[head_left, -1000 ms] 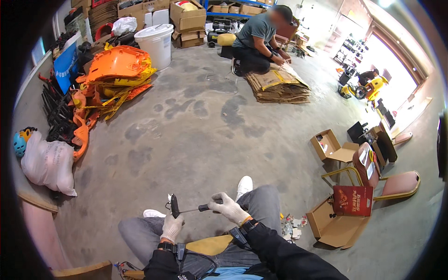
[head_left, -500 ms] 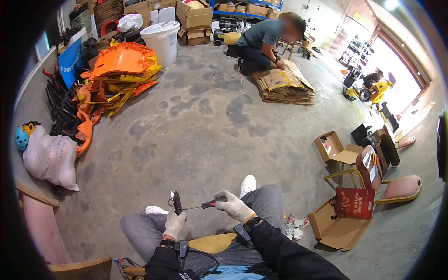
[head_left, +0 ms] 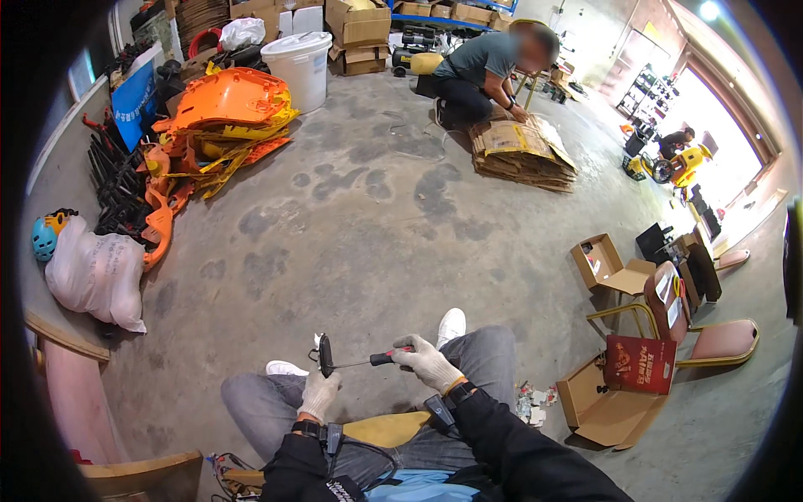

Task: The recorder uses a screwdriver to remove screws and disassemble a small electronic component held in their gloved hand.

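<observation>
My left hand point(head_left: 319, 393), in a white knit glove, is closed around the lower end of a small dark oblong part point(head_left: 325, 355) with a pale bit at its top. What exactly this part is I cannot make out. In my right hand point(head_left: 428, 365), gloved the same way, is a screwdriver point(head_left: 381, 358) with a black and red handle. Its thin shaft points left, and the tip meets the side of the dark part. Both hands are held above my lap, between my knees.
Open cardboard boxes point(head_left: 615, 414) and chairs point(head_left: 726, 339) stand to the right. Orange plastic panels point(head_left: 222, 105) and a white sack point(head_left: 96, 272) lie along the left. At the back, a person point(head_left: 481, 71) crouches over flattened cardboard point(head_left: 523, 155). Small scraps point(head_left: 533, 404) lie by my right knee.
The whole view has shifted slightly. Both hands keep their grips, and the screwdriver stays against the dark part, which looks turned a little.
</observation>
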`<action>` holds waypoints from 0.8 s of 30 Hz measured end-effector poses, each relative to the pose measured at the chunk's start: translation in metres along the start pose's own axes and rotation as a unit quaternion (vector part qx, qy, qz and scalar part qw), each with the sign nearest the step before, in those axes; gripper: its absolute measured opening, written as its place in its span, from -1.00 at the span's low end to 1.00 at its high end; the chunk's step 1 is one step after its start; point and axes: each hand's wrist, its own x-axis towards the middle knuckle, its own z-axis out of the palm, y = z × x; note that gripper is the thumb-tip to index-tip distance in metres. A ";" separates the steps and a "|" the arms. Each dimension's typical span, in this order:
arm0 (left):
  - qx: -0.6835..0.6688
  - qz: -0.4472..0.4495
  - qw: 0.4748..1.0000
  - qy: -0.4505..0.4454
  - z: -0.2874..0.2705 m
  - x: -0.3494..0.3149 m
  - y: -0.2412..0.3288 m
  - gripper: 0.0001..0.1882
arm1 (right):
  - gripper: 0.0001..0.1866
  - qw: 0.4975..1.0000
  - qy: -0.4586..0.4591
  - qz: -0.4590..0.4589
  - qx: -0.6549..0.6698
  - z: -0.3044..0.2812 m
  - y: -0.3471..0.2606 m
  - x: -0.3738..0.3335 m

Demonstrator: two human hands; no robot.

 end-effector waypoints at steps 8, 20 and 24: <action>-0.021 -0.018 0.999 -0.022 0.005 0.008 -0.006 -0.72 | -0.51 0.992 -0.032 0.122 0.001 -0.010 0.002 0.006; 0.040 0.003 0.999 0.015 0.000 0.001 0.016 -0.72 | -0.49 0.992 -0.049 0.041 0.106 -0.011 0.032 0.019; -0.008 -0.035 0.999 0.014 0.001 0.015 -0.026 -0.68 | -0.51 0.995 -0.053 0.085 0.018 0.006 -0.002 0.004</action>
